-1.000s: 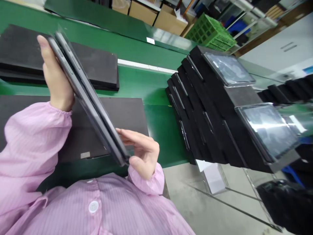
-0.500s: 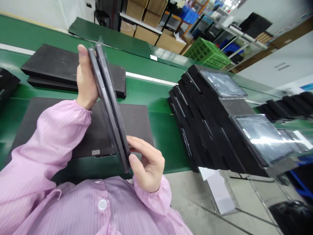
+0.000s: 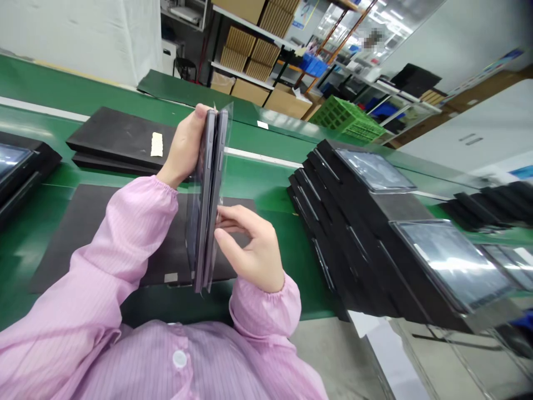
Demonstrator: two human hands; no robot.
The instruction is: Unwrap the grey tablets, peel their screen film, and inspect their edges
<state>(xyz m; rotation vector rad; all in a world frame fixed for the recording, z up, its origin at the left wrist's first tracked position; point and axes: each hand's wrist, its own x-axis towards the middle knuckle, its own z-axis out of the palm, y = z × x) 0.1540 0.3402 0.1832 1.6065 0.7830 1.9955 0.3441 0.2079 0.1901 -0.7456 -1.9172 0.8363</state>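
Two thin grey tablets (image 3: 210, 189) stand on edge side by side, nearly upright, above a flat black foam pad (image 3: 104, 222). Clear film sticks out around them. My left hand (image 3: 185, 145) grips the pair near the top, its fingers hidden behind them. Thumb and fingers of my right hand (image 3: 254, 244) are pinched together at the right face of the pair, by the edge of the film; what lies between the fingertips is too small to make out.
Behind the pad lie stacked black foam pads (image 3: 120, 130) with a yellowish paper piece on top. Stacked black trays (image 3: 353, 233) holding tablets stand at the right. A tray with a tablet (image 3: 14, 158) is at the far left. A green crate (image 3: 347, 119) stands beyond.
The two tablets have turned from a slant to nearly upright and moved right in the view. My right hand has moved up along them. The view has shifted, showing the yellowish paper.
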